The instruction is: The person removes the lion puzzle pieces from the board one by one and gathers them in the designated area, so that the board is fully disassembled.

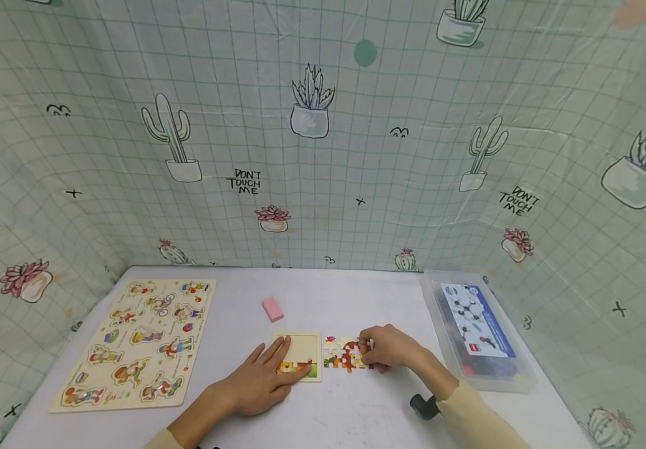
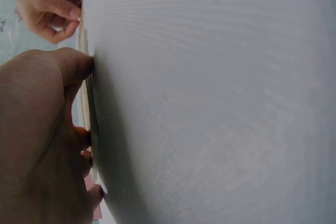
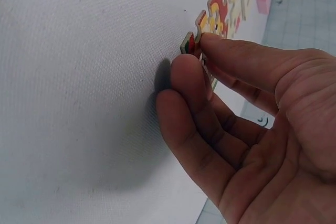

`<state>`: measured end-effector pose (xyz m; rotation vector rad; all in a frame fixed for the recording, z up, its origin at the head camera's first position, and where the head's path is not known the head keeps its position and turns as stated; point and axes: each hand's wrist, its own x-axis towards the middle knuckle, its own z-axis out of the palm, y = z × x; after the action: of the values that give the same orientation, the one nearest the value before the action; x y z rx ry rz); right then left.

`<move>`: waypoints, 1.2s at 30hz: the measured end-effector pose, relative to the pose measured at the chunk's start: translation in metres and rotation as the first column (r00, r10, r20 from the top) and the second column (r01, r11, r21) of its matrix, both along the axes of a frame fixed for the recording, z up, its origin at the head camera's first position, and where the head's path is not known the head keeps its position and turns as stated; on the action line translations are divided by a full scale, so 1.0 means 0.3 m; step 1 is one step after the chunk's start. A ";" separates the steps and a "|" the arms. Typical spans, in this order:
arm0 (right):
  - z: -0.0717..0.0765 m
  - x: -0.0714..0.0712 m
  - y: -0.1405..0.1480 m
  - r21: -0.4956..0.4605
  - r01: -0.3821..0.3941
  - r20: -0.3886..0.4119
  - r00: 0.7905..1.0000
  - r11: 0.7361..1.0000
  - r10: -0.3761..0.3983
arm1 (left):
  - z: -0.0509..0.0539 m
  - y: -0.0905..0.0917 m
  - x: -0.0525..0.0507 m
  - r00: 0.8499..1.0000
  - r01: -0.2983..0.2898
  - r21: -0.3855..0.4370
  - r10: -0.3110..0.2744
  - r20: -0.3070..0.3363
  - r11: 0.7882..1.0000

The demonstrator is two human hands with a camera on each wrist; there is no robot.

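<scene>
My left hand (image 1: 258, 381) lies with spread, straight fingers over a small wooden puzzle tray (image 1: 307, 347). A row of picture pieces (image 1: 305, 369) shows along the tray's lower part, partly covered by the fingers. In the left wrist view, the fingers touch the tray's edge (image 2: 94, 116). To the tray's right is a cluster of joined jigsaw pieces (image 1: 347, 358) in red, yellow and white. At its right side my right hand (image 1: 390, 347) pinches a jigsaw piece (image 3: 187, 43) between thumb and index finger; the fingers hide most of this piece.
A pink block (image 1: 272, 308) lies behind the tray. On the left is a large wooden board (image 1: 146, 302) with figure pieces. A clear plastic box (image 1: 519, 377) with a blue label stands at right. A dark object (image 1: 425, 406) sits beside the right forearm.
</scene>
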<state>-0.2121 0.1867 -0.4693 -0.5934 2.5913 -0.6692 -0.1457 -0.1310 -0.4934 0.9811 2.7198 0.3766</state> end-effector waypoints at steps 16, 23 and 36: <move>0.002 0.008 0.002 -0.002 -0.048 -0.039 0.998 0.999 0.048 | 0.008 -0.004 -0.002 1.000 0.010 0.007 -0.010 -0.006 1.000; -0.003 0.010 0.001 0.022 -0.048 -0.062 0.997 0.999 0.050 | 0.009 -0.007 -0.001 1.000 0.016 0.005 -0.016 -0.024 1.000; -0.011 0.005 0.013 0.025 -0.069 -0.057 0.996 0.997 0.071 | -0.004 -0.019 -0.009 0.997 0.041 -0.003 -0.041 -0.072 0.999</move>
<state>-0.2106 0.1905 -0.4726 -0.7025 2.6145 -0.6073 -0.1483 -0.1368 -0.4947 1.0685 2.7582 0.3375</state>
